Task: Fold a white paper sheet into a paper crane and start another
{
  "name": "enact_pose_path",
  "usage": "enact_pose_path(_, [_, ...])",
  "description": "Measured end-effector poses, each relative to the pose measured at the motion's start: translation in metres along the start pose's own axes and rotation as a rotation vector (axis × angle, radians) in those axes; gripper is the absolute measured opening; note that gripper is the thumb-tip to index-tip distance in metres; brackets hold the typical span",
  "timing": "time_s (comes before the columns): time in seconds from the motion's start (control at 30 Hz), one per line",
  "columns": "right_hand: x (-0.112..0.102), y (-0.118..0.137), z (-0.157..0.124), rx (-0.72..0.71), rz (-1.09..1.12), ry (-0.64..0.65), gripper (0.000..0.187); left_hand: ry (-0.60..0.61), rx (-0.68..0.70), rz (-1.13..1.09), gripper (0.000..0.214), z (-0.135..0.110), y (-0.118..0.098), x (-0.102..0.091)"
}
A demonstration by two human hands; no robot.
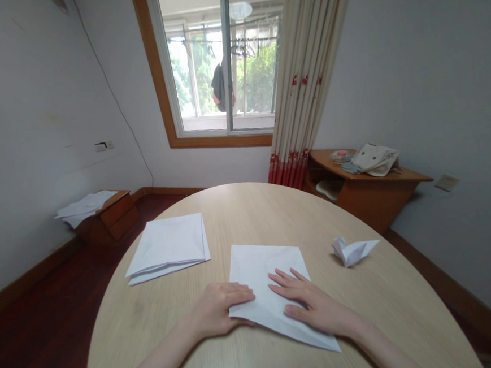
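Observation:
A white paper sheet (256, 265) lies flat on the round light-wood table (251, 212), with one corner pointing toward me. My left hand (219, 309) rests at the sheet's left edge, its fingertips on the paper. My right hand (310, 306) lies on the sheet with its fingers spread. To the left sits a folded white paper pile (165, 247). A small white origami bird (353, 251) stands to the right, out of reach of both hands' fingers.
A wooden bedside cabinet (108, 220) topped with loose paper (86, 207) stands at left. A wooden corner shelf (369, 194) holds a cloth bag (374, 159). Behind the table are a window (223, 61) and a red-trimmed curtain (301, 83). A person (221, 86) stands beyond the glass.

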State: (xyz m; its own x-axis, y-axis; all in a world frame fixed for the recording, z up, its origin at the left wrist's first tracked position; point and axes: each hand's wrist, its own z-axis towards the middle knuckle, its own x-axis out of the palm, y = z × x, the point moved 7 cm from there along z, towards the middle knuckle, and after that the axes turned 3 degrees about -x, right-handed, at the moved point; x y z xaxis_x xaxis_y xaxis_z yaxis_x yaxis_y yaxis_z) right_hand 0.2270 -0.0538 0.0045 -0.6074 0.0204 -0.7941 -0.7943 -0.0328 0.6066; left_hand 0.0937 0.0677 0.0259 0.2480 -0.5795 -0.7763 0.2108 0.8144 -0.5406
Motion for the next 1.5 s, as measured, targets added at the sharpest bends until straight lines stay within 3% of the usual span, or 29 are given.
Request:
enact_pose_path(0.23, [-0.002,0.002,0.0,0.0,0.073,-0.046,0.042,-0.071,-0.092,-0.046,0.024,-0.003,0.008,-0.002])
enact_pose_path(0.5, [-0.006,0.013,-0.001,-0.052,0.273,-0.072,0.044,-0.118,-0.312,-0.13,0.017,-0.006,0.022,-0.006])
enact_pose_path(0.7, [-0.012,0.018,-0.001,-0.096,0.307,-0.1,0.053,-0.154,-0.375,-0.174,0.022,-0.007,0.024,-0.009])
enact_pose_path(0.87, [-0.011,0.01,0.001,-0.083,0.318,-0.12,0.072,-0.17,-0.428,-0.176,0.039,-0.007,0.03,-0.009])
enact_pose_path(1.0, [-0.008,0.002,0.002,-0.001,0.368,-0.146,0.086,-0.203,-0.504,-0.188,0.049,-0.008,0.04,-0.008])
enact_pose_path(1.13, [-0.004,-0.005,-0.003,0.132,0.622,-0.157,0.09,-0.251,-0.554,-0.243,0.051,-0.009,0.044,-0.01])
enact_pose_path(1.3, [-0.001,-0.025,-0.008,0.253,0.799,-0.274,0.094,-0.276,-0.598,-0.279,0.051,-0.011,0.047,-0.011])
enact_pose_path(1.5, [0.0,-0.045,-0.006,0.253,0.86,-0.4,0.096,-0.303,-0.661,-0.259,0.055,-0.014,0.053,-0.01])
